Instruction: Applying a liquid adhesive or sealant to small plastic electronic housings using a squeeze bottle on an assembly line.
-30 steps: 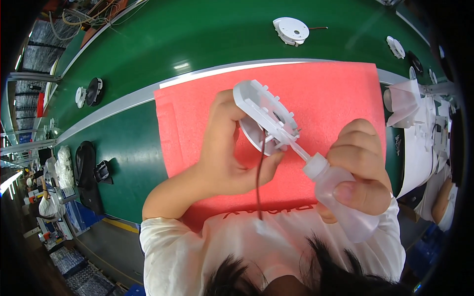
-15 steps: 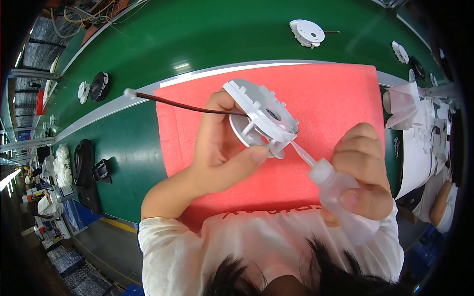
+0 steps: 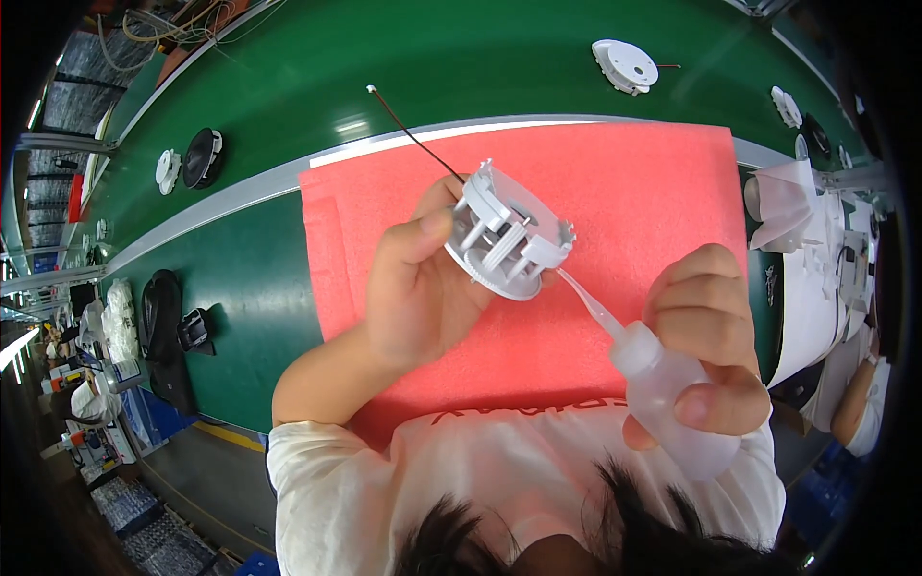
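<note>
Tilting toward the right side of the picture, a round white plastic housing (image 3: 507,242) is gripped in the left hand (image 3: 423,288), with the thumb laid along its near rim and the other fingers hidden behind it, so that its ribbed inner face is turned up and to the right. A thin dark wire (image 3: 413,134) is seen running from the back of the housing up and to the left, ending in a small pale tip above the green belt (image 3: 288,77). The right hand (image 3: 706,346) is closed around a translucent squeeze bottle (image 3: 663,403), held lower and further right than the housing. The long axis of the bottle is laid diagonally, from lower right to upper left, and its slender nozzle (image 3: 586,300) is pointed straight at the lower right edge of the housing, where the tip is either touching the rim or just beside it; which of the two cannot be told. Both things are held in the air above a pink foam mat (image 3: 653,182) spread on the desk (image 3: 240,278). Another white round part (image 3: 624,65) is left lying on the belt well apart, beyond the mat.
</note>
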The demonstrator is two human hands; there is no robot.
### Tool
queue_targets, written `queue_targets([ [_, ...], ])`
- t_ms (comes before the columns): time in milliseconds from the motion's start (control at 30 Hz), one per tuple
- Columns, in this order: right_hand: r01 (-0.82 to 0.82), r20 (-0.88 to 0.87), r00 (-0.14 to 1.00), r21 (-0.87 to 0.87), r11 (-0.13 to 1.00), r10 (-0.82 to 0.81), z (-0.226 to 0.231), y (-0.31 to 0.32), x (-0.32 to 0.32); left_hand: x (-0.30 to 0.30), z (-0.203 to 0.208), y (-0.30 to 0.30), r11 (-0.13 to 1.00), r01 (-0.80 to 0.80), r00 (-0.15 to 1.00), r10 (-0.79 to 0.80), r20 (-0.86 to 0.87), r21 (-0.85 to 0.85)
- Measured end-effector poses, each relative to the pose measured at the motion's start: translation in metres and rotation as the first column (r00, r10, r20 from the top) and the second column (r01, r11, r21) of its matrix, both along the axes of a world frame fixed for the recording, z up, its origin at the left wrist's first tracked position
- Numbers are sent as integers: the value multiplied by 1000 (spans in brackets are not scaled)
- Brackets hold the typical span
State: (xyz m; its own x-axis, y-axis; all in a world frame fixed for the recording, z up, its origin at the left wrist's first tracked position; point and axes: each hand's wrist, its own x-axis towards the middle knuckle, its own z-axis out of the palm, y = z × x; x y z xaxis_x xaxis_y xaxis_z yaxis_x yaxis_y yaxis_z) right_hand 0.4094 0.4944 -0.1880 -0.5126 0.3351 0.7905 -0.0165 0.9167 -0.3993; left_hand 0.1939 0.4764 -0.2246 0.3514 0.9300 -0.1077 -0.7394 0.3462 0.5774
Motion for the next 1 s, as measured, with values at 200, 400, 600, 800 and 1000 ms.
queue_targets([
  [200, -9, 51, 999, -23, 1000, 10, -6, 3, 0, 0, -8, -3, 999, 34, 998, -32, 55, -26],
  [400, -12, 52, 999, -5, 1000, 13, -13, 6, 0, 3, -2, 1, 992, 50, 985, -29, 172, -119],
  [600, -18, 50, 999, 32, 999, 16, -14, 8, -3, 0, -1, 5, 986, 120, 972, -93, 216, -118],
  [800, 13, 16, 1000, 47, 999, -14, -19, 6, -8, -4, 2, 6, 964, 160, 931, -75, 358, -212],
  [1000, -16, 37, 999, 52, 999, 14, -23, 11, -8, -6, -7, 9, 964, 178, 912, -87, 400, -197],
])
